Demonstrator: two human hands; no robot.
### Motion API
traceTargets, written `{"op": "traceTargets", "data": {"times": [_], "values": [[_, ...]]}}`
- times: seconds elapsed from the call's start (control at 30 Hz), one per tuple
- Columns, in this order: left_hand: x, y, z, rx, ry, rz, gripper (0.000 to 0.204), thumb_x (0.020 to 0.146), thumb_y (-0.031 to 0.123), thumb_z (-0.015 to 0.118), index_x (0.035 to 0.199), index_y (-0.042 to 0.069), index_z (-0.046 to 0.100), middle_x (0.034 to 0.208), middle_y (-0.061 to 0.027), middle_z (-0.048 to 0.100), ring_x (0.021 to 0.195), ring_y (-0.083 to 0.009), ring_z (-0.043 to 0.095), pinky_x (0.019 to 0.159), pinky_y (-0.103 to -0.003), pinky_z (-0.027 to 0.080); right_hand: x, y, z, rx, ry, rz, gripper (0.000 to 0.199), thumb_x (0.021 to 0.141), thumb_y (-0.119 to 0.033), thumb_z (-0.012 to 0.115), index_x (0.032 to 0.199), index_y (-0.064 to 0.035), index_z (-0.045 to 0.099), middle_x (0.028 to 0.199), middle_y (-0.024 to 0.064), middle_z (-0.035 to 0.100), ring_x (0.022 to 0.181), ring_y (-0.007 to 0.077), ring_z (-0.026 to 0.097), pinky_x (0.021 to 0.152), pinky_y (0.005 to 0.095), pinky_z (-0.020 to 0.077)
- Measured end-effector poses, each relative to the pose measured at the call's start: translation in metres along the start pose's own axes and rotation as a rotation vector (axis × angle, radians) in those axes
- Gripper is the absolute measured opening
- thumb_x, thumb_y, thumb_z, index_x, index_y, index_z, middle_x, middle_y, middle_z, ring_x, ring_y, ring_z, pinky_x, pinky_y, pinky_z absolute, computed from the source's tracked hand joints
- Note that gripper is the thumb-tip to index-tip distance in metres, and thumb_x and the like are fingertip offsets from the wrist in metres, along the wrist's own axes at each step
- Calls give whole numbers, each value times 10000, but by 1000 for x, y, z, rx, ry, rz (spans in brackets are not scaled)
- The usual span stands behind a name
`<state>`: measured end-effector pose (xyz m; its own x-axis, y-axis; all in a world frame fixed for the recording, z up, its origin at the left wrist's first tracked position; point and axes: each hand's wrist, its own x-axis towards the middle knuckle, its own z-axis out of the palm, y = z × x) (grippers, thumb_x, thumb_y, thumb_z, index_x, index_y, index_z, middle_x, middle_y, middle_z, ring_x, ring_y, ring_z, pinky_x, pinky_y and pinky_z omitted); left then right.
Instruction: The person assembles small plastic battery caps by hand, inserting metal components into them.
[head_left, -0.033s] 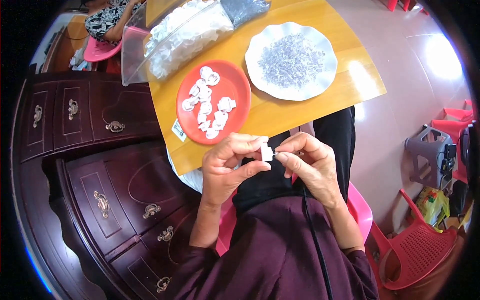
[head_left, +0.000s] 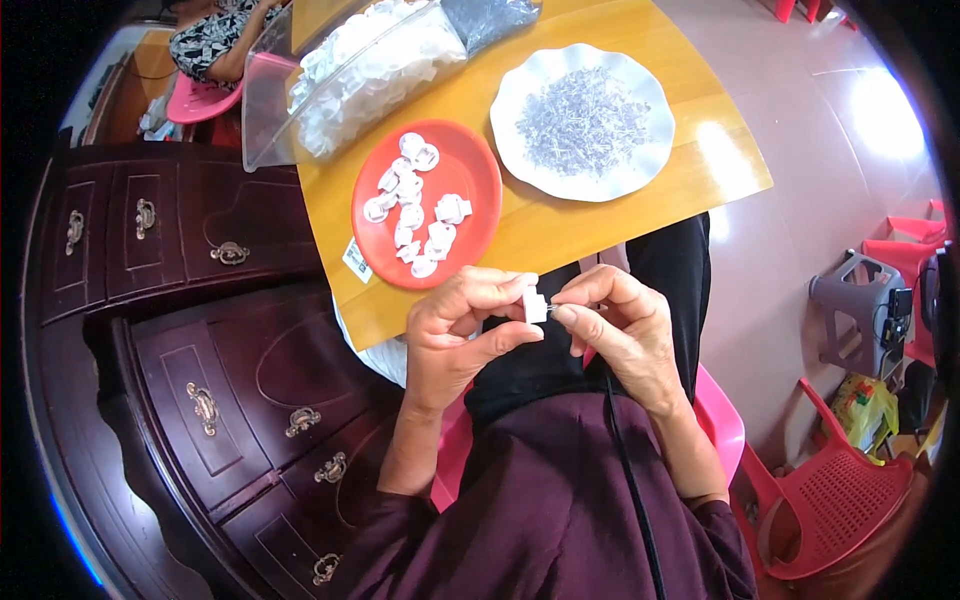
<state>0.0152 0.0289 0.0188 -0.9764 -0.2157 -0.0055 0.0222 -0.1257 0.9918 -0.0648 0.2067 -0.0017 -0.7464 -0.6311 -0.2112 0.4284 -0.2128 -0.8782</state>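
Between thumb and fingers, my left hand (head_left: pixel 462 325) grips a small white plastic part (head_left: pixel 535 304) above my lap, just off the table's near edge. My right hand (head_left: pixel 622 330) pinches a thin, clear or metallic pin-like piece (head_left: pixel 552 307) against the right side of that part. Whether the pin sits inside the part or only touches it, I cannot tell. Beyond my left hand, a red plate (head_left: pixel 470 165) carries several similar white plastic parts (head_left: pixel 411 187). A white scalloped plate (head_left: pixel 508 90) at the far right holds a heap of small clear pieces (head_left: pixel 585 120).
A clear bin (head_left: pixel 268 130) full of white parts stands at the table's (head_left: pixel 540 225) far left, beside a grey plastic bag (head_left: pixel 490 25). Dark wooden drawers (head_left: pixel 250 350) fill the left. On the right are a grey stool (head_left: pixel 858 300) and a red chair (head_left: pixel 840 500). Another person (head_left: pixel 215 45) sits far left.
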Motion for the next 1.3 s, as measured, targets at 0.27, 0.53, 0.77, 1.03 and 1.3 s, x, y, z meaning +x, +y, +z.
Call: {"op": "traceTargets", "data": {"times": [0.27, 0.53, 0.77, 1.03, 1.3], "values": [[1, -9, 3, 108, 12, 17, 313, 757, -58, 790, 1041, -31, 661, 1119, -116, 641, 976, -151, 656, 863, -268, 546, 2, 8, -3, 26, 18, -8, 88, 911, -53, 690, 965, 14, 671, 945, 44, 671, 650, 18, 562, 563, 155, 467], [12, -17, -4, 101, -9, -6, 302, 760, -66, 782, 1039, -16, 678, 1118, -104, 645, 918, -128, 644, 826, -257, 537, 12, 13, -3, 8, 40, -24, 62, 910, -22, 679, 956, 18, 666, 944, 59, 684, 653, 31, 573, 567, 169, 477], [73, 21, -19, 496, -177, 187, 270, 770, -24, 786, 1015, 6, 677, 1078, -87, 669, 948, -141, 650, 810, -272, 536, 39, 1, 8, 56, 132, -66, 112, 921, -59, 679, 1013, 5, 670, 923, 32, 686, 655, 19, 556, 564, 179, 478], [198, 72, -99, 948, 314, 668, 277, 817, -5, 734, 1087, 20, 675, 1036, -67, 678, 868, -146, 665, 783, -269, 556, 60, 21, -4, -291, 252, 21, 144, 941, -104, 654, 1031, 6, 678, 769, 6, 656, 642, 47, 577, 565, 212, 492], [221, 63, -107, 1511, 470, 890, 283, 830, 58, 737, 1110, 77, 697, 1149, -78, 672, 1015, -241, 642, 885, -356, 517, 71, 29, -17, -358, 202, -38, 131, 945, -112, 639, 1010, -10, 689, 689, -1, 626, 530, 37, 525, 467, 196, 425]]}}
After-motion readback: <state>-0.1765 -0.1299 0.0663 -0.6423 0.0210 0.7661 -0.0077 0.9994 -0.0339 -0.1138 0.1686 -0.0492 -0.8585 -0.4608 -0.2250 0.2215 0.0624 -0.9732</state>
